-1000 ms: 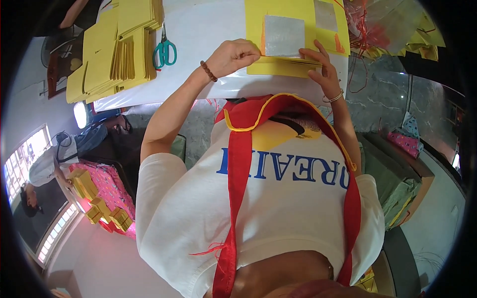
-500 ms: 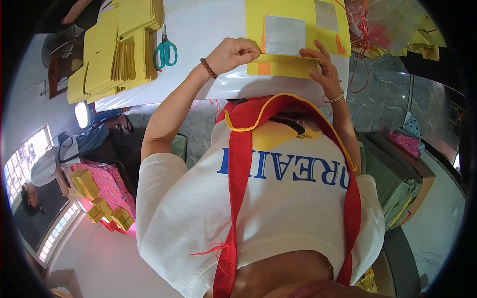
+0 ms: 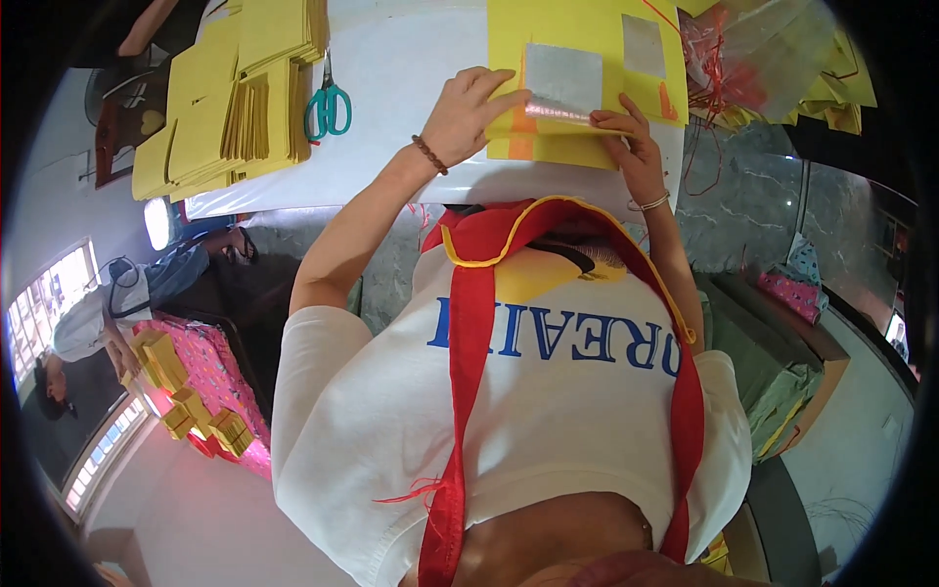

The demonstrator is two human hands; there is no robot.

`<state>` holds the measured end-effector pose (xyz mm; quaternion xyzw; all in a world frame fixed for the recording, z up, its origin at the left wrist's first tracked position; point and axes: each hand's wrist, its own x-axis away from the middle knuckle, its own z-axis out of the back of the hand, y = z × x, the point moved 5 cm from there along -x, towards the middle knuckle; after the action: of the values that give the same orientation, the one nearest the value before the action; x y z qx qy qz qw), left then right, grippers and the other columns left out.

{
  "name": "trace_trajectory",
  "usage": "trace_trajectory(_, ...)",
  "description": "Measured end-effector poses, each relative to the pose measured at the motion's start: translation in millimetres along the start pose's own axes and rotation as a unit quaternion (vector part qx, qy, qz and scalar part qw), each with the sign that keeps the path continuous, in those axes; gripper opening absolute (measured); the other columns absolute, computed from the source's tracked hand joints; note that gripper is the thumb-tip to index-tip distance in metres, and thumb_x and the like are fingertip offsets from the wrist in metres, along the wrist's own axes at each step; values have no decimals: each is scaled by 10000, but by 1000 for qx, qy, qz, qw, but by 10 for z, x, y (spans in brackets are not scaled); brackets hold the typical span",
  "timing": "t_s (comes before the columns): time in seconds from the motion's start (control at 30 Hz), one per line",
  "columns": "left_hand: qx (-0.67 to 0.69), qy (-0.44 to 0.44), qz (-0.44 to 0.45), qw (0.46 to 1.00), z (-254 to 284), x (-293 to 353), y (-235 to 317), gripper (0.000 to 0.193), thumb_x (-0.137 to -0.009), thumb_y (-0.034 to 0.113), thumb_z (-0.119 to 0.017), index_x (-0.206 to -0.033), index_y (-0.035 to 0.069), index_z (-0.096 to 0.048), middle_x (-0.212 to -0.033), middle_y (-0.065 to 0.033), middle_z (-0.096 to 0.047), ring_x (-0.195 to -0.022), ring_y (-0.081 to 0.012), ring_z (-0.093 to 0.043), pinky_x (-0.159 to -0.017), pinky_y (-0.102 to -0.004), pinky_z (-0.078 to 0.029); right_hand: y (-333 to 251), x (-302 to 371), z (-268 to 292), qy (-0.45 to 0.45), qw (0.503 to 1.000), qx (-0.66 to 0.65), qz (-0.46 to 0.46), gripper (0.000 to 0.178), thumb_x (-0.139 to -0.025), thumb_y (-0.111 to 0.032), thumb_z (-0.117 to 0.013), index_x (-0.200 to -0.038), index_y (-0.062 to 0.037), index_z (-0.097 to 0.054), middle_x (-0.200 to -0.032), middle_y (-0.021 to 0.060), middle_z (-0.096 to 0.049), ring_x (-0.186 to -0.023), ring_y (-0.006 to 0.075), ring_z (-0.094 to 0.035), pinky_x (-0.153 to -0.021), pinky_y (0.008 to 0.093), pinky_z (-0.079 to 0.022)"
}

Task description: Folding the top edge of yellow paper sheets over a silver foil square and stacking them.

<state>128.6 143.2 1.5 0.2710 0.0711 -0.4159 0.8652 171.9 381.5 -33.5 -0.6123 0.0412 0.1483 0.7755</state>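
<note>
A yellow paper sheet (image 3: 504, 39) with silver squares and orange marks lies on the table at the far side. The lower edge of the near silver square (image 3: 564, 73) is creased and catches the light, where the paper bends up. My left hand (image 3: 468, 112) is over the sheet's left part, its fingers apart and the tips beside the silver square's lower left corner. At the fold's right end, my right hand (image 3: 634, 142) pinches the yellow paper between thumb and fingers. Teal-handled scissors (image 3: 329, 112) lie left of my left hand.
Stacks of yellow folded paper (image 3: 210, 108) stand at the table's left. A clear plastic bag with red string (image 3: 729, 54) is at the right. Another person (image 3: 103, 313) is at the far left, near yellow bundles on a pink cloth (image 3: 220, 367). Green-wrapped packs (image 3: 753, 342) sit at my right.
My left hand has opened from a closed grip and shifted slightly at the sheet's left side. The fold has tilted, showing a shiny crease along the silver square. My right hand still pinches the paper.
</note>
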Motion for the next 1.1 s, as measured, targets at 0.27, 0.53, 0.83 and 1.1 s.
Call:
trace_trajectory(0.27, -100, 37, -59, 993, 181, -12, 300, 517, -670, 28, -528, -1160, 191, -554, -1149, -67, -529, -1015, -255, -482, -836, -375, -364, -417, -50, 5, 85, 970, 200, 112, 668, -692, -174, -681, -1288, -63, -399, -1355, 149, -385, -1255, 336, -353, -1039, 412, -248)
trace_trajectory(0.53, 14, 13, -61, 998, 181, 144, 422, 356, -740, 116, -553, -1095, 127, -588, -1070, -89, -571, -933, -248, -534, -760, -347, -401, -499, 40, -19, -29, 981, 184, 59, 552, -723, -176, -642, -1233, -56, -465, -1264, 103, -500, -1165, 256, -457, -1007, 400, -254)
trace_trajectory(0.83, 215, -45, 330, 918, 141, -90, 28, 320, -867, 317, -550, -1018, 42, -614, -742, -159, -622, -660, -301, -597, -595, -351, -471, -165, -50, 46, 60, 989, 44, -127, 396, -815, -158, -616, -1180, -49, -510, -945, 85, -619, -869, 168, -602, -679, 283, -457)
trace_trajectory(1.1, 302, -87, 369, 875, -97, -225, -297, 369, -843, 355, -559, -961, 11, -626, -721, -152, -627, -654, -241, -605, -612, -341, -465, -367, -295, 2, 102, 990, 30, -90, 670, -798, -115, -637, -1362, -66, -279, -909, 93, -618, -742, 124, -573, -636, 223, -441)
